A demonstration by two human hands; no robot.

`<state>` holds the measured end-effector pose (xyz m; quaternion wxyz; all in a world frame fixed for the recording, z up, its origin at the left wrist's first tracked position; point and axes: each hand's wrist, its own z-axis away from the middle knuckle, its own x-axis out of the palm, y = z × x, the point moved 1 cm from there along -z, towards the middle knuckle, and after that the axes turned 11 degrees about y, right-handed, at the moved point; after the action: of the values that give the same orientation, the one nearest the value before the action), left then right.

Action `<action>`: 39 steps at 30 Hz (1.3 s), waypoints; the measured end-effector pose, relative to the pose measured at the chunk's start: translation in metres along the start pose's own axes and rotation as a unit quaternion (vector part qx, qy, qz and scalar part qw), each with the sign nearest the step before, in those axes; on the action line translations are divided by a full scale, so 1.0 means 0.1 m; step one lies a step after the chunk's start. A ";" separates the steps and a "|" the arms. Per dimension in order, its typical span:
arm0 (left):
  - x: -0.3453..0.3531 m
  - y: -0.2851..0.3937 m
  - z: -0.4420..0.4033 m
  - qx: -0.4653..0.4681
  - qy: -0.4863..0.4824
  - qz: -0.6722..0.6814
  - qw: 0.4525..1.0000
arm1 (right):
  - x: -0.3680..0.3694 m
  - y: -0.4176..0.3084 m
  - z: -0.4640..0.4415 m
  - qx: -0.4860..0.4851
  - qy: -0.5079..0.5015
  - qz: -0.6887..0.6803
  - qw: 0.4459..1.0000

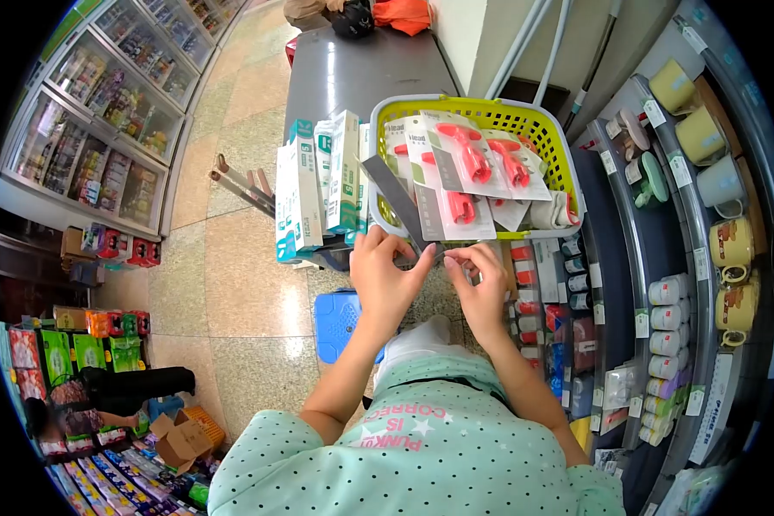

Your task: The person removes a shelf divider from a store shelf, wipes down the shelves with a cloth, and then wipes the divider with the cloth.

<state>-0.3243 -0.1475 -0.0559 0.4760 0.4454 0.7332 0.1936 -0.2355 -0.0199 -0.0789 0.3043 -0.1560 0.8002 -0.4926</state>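
A long, flat dark grey strip (396,194) slants up over the near left rim of a yellow-green and white basket (562,155). My left hand (385,273) grips its lower end between thumb and fingers. Close beside it, my right hand (480,284) has thumb and fingertips pinched together near that same end; what lies between them is too small to make out. Inside the basket lie several carded packs with red plastic tools (469,159), their kind unclear. White and teal boxes (297,198) stand left of the basket.
A dark grey table (365,73) extends behind the basket. On the floor is a blue stool (339,325). Shelves with mugs (701,136) and small jars (665,318) run along my right. Glass-door cabinets (116,73) and an open cardboard box (183,437) are on the left.
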 end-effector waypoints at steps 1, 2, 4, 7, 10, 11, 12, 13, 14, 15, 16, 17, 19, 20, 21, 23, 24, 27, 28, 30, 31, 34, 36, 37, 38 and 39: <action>0.01 0.01 0.00 0.001 -0.002 -0.010 1.000 | 0.01 0.00 0.01 0.001 0.003 -0.003 1.000; 0.02 0.01 0.01 0.001 -0.005 -0.019 1.000 | 0.01 0.01 0.01 0.002 0.005 -0.007 1.000; 0.03 0.00 0.02 -0.011 -0.013 -0.015 1.000 | 0.01 0.03 0.04 0.003 0.011 -0.007 1.000; 0.02 -0.03 0.02 -0.009 -0.024 -0.010 1.000 | 0.02 0.02 0.07 0.008 0.014 -0.008 1.000; -0.02 -0.08 0.03 -0.005 -0.029 -0.020 0.999 | 0.02 -0.01 0.09 0.010 0.015 -0.012 1.000; -0.04 -0.10 0.03 -0.004 -0.030 -0.026 0.999 | 0.02 -0.02 0.09 0.010 0.016 -0.014 1.000; -0.08 -0.12 0.02 -0.007 -0.028 -0.030 0.999 | 0.02 -0.03 0.10 0.008 0.017 -0.014 1.000; -0.14 -0.15 0.01 -0.009 -0.026 -0.034 0.999 | 0.02 -0.03 0.10 0.005 0.018 -0.013 1.000; -0.20 -0.17 -0.01 -0.011 -0.024 -0.038 0.999 | 0.02 -0.03 0.10 0.003 0.019 -0.013 1.000; -0.28 -0.19 -0.04 -0.014 -0.022 -0.036 0.999 | 0.01 -0.04 0.11 0.000 0.022 -0.016 1.000; -0.36 -0.24 -0.06 -0.017 -0.019 -0.023 0.999 | 0.01 -0.05 0.11 -0.004 0.024 -0.020 1.000; -0.43 -0.28 -0.06 -0.021 -0.016 -0.011 1.000 | 0.00 -0.06 0.12 -0.006 0.026 -0.024 0.999; -0.65 -0.29 -0.11 -0.028 -0.029 0.000 0.999 | -0.02 -0.10 0.13 -0.011 0.026 -0.032 0.999; -0.74 -0.33 -0.12 -0.056 -0.033 0.015 0.998 | -0.03 -0.12 0.12 -0.014 0.026 -0.037 0.999; -0.82 -0.37 -0.12 -0.083 -0.036 0.031 0.995 | -0.04 -0.14 0.12 -0.009 0.024 -0.045 0.999; -0.98 -0.45 -0.12 -0.125 -0.038 0.062 0.989 | -0.07 -0.18 0.11 -0.001 0.023 -0.059 0.998; -1.06 -0.46 -0.12 -0.144 -0.039 0.095 0.984 | -0.09 -0.19 0.10 -0.006 0.027 -0.066 0.997; -1.23 -0.34 -0.15 -0.162 -0.023 0.118 0.979 | -0.23 -0.20 0.06 -0.018 0.052 -0.074 0.996; -1.24 -0.32 -0.15 -0.145 -0.019 0.118 0.982 | -0.29 -0.17 0.03 -0.020 0.067 -0.071 0.995; -1.21 -0.26 -0.15 -0.148 -0.005 0.148 0.978 | -0.46 -0.12 -0.06 -0.028 0.104 -0.051 0.993; -1.15 -0.27 -0.16 -0.140 -0.011 0.156 0.978 | -0.55 -0.04 -0.11 -0.025 0.123 -0.035 0.991; -0.90 -0.24 -0.19 -0.129 -0.036 0.193 0.972 | -0.84 0.16 -0.33 -0.046 0.176 0.046 0.982; -0.68 -0.11 -0.22 -0.138 -0.062 0.230 0.961 | -0.99 0.39 -0.50 -0.128 0.218 0.167 0.953; -0.58 -0.11 -0.23 -0.125 -0.083 0.231 0.961 | -1.05 0.47 -0.59 -0.148 0.225 0.218 0.938; -0.47 -0.06 -0.24 -0.133 -0.096 0.260 0.951 | -1.08 0.54 -0.65 -0.131 0.223 0.261 0.930; -0.38 0.01 -0.25 -0.130 -0.110 0.259 0.951 | -1.11 0.58 -0.73 -0.114 0.221 0.304 0.920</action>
<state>-0.3397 -0.1755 -0.0232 0.5407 0.5727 0.5044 0.3540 -0.1943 0.1185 -0.0691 0.2350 0.1738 0.9069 -0.3036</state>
